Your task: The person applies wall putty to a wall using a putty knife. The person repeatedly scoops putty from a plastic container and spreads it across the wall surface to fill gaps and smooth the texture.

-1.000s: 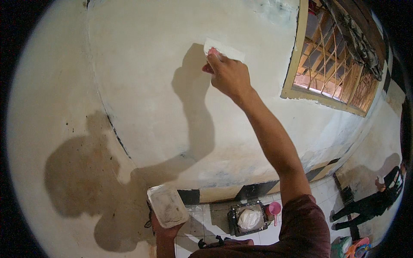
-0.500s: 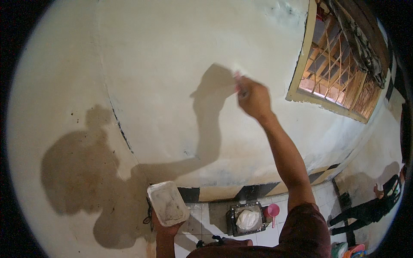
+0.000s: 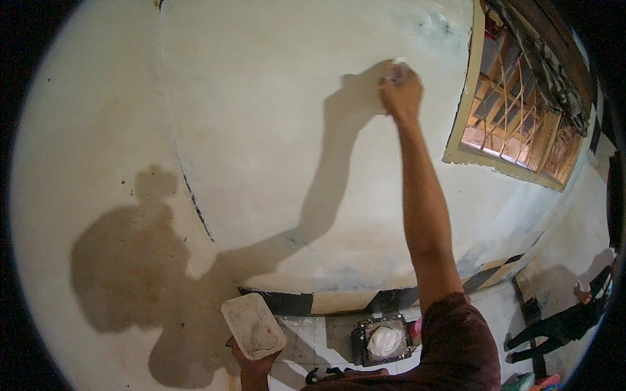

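My right hand point(image 3: 403, 98) is raised against the off-white wall point(image 3: 261, 130), left of the window. Its fingers are closed round a small pinkish-white thing point(image 3: 396, 70), mostly hidden by the hand and blurred, so its kind is unclear. Low at the left, my left hand point(image 3: 254, 366) grips a shallow rectangular white tray point(image 3: 253, 326) from below, tilted so that its greyish, smeared inside shows. The hand's fingers are mostly hidden behind the tray. Shadows of my head and arm fall across the wall.
A barred window point(image 3: 521, 107) with a dark cloth hangs at the upper right. On the tiled floor stands a dark square stand point(image 3: 360, 342) bearing a white bag point(image 3: 385, 341), beside a pink dipper point(image 3: 417, 327). Another person point(image 3: 561, 322) stands at the far right.
My right hand has moved up and slightly right along the wall, its arm straighter. The left hand still holds the tray. The whole view has shifted slightly.
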Demonstrator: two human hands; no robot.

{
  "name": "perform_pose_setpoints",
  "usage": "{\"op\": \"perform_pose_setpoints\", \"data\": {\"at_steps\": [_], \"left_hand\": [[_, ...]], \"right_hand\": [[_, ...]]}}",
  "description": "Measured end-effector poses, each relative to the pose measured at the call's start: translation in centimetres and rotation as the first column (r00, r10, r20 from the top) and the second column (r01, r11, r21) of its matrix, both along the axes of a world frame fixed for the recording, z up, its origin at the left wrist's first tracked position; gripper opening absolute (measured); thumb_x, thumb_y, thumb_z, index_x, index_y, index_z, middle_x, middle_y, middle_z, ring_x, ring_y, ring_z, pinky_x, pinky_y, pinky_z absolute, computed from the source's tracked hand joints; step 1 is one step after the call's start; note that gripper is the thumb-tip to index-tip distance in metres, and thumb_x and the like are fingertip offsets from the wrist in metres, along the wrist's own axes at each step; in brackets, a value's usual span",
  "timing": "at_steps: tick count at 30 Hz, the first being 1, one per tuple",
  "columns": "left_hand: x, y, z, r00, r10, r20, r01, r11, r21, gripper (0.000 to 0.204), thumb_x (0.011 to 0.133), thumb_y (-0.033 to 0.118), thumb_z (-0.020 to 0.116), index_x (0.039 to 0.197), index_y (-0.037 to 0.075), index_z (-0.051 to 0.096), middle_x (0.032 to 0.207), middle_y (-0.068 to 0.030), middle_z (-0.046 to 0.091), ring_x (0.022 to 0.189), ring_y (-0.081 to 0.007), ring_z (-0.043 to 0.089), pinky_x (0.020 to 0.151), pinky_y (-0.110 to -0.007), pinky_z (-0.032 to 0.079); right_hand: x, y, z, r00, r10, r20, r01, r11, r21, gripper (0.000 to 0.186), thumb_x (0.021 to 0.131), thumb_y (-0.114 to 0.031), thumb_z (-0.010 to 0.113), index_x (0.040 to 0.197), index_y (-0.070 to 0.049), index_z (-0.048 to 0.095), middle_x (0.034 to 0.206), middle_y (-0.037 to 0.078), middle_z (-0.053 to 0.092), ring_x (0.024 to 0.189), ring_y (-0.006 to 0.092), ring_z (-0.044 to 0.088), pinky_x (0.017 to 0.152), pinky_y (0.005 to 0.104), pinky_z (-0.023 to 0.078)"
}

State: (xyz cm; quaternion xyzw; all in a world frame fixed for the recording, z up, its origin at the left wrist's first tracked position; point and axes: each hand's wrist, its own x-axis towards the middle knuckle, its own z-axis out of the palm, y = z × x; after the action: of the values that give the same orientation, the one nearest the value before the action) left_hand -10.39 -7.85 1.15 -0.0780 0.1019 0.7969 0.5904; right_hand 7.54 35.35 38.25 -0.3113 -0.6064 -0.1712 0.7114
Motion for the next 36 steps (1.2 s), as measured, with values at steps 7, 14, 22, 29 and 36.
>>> {"op": "perform_pose_setpoints", "data": {"at_steps": [7,14,22,29,36], "left_hand": [[-2.7,0.1,-5.1,0.947,0.086,-0.309,0.05,0.911,0.408,0.058,0.087,0.05,0.044,0.133,0.014,0.043,0.127,-0.0131,0.053,0.112,-0.035,0.054,0.089,-0.054,0.046],[-1.5,-1.3,-2.9,1.0,0.006,-0.01,-0.004,0.987,0.161,0.069,0.085,0.059,0.041,0.137,0.014,0.041,0.129,-0.0158,0.052,0.113,-0.0422,0.053,0.084,-0.067,0.044],[-0.8,-0.1,1.0,0.996,0.019,-0.091,-0.013,0.998,0.069,0.065,0.086,0.056,0.042,0.136,0.015,0.043,0.127,-0.0156,0.053,0.111,-0.0417,0.055,0.083,-0.065,0.047],[-1.4,-1.0,-3.5,0.98,0.082,-0.18,-0.066,0.993,0.094,0.063,0.085,0.055,0.047,0.133,0.015,0.044,0.129,-0.0108,0.051,0.115,-0.0363,0.051,0.09,-0.063,0.043],[-1.5,-1.5,-3.3,0.943,0.077,-0.324,-0.06,0.996,0.061,0.068,0.082,0.055,0.052,0.135,0.014,0.04,0.129,-0.012,0.051,0.114,-0.036,0.052,0.088,-0.058,0.047]], "right_hand": [[-14.5,-10.9,-1.4,0.838,0.392,0.379,-0.291,0.91,-0.297,0.022,0.073,-0.015,0.058,0.089,0.0,0.061,0.08,0.022,0.064,0.078,0.0411,0.062,0.068,0.0474,0.05],[-9.2,-13.2,-7.4,0.735,0.171,0.656,-0.107,0.985,-0.138,0.011,0.084,-0.014,0.059,0.089,-0.005,0.056,0.074,0.014,0.065,0.068,0.0342,0.064,0.056,0.044,0.051],[-9.1,-8.6,-2.5,0.667,-0.183,0.722,0.028,0.975,0.222,0.014,0.085,-0.02,0.06,0.093,-0.008,0.058,0.077,0.011,0.066,0.066,0.0297,0.066,0.051,0.0419,0.051],[-8.7,-8.7,-12.1,0.28,0.254,0.926,0.171,0.936,-0.309,0.025,0.083,-0.025,0.062,0.103,-0.009,0.061,0.097,0.014,0.065,0.087,0.0328,0.065,0.07,0.0457,0.053],[-0.3,-8.9,-3.8,0.943,0.079,0.325,-0.019,0.982,-0.186,0.017,0.077,-0.017,0.059,0.088,-0.004,0.061,0.074,0.019,0.061,0.071,0.0369,0.062,0.064,0.0465,0.049]]}}
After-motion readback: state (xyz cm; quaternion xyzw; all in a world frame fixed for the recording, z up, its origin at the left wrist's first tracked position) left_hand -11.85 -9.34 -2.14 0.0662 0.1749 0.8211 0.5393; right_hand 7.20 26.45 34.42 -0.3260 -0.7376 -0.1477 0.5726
